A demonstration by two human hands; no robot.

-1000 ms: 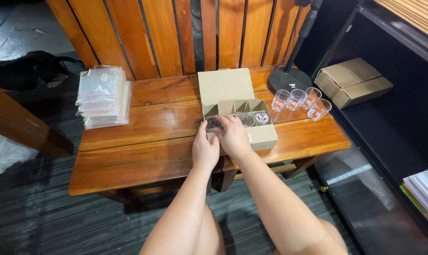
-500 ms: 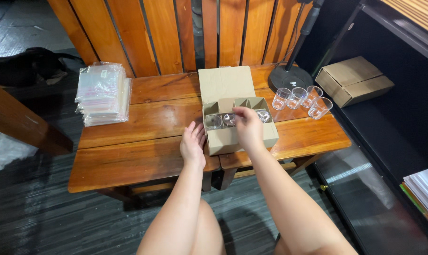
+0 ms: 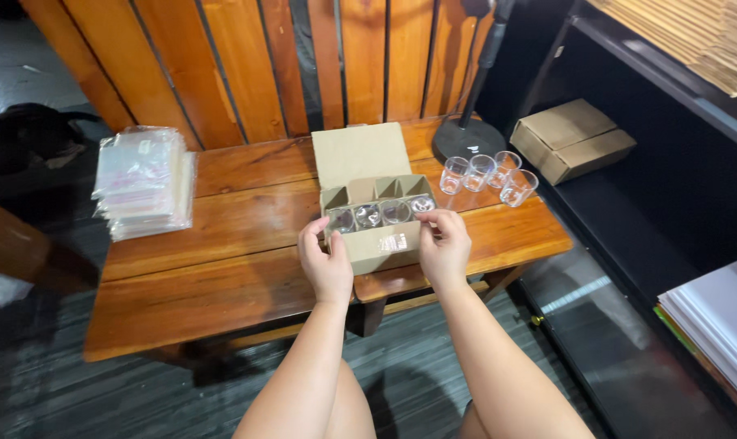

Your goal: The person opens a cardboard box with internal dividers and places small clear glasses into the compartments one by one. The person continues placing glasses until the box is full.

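Two hands: both on one cardboard box [image 3: 374,236], the landmark for every place below.
Bag stack: clear plastic bags [image 3: 145,180] piled well left of the box, on the tabletop's [image 3: 222,268] far-left part; out of the way of the hands.
Left hand: left hand [image 3: 326,262] at the box's left front corner, fingers curled onto the edge, thumb toward the front wall; holding the box, seemingly to steady it.
Box: sits mid-tabletop near the front edge, lid flap [image 3: 360,153] standing open behind it, so the inside shows.
Contents: four clear glasses [image 3: 381,213] in one row inside the box, each in its own divider cell, upright; dividers likely keep them from knocking together.
Right hand: right hand [image 3: 445,248] at the box's right front corner, fingers pinched narrow on the top edge by the rightmost glass; mirrors the left.
Loose glasses: four more clear cups [image 3: 486,175] standing right of the box and behind it, close together, apart from the box.
Lamp base: dark round stand [image 3: 469,138] behind those cups.
Second box: closed cardboard box [image 3: 574,138] far right of the landmark box, on a dark lower shelf, off the tabletop.
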